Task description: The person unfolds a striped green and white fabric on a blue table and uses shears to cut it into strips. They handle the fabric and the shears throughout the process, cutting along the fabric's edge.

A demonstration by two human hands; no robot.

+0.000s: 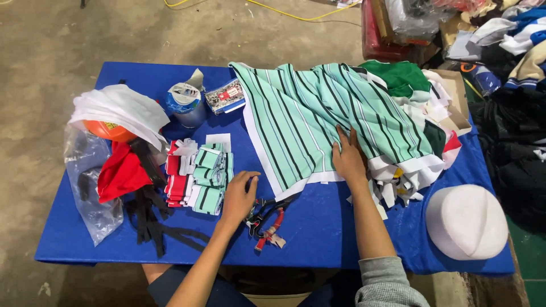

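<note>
Where the right hand (348, 159) presses, striped cloth (318, 119) lengthwise upper-left to lower-right.

Near the far edge of your blue table (318, 227), left of the middle, a small flat rectangular packet (224, 95) lies tilted, printed in grey and white with a red patch. Just to its left stands a round roll (185, 102) wearing a blue and white label with a paper tab sticking up. At the left edge, a clear plastic bag (91, 187) droops over the side, crumpled and see-through.
</note>
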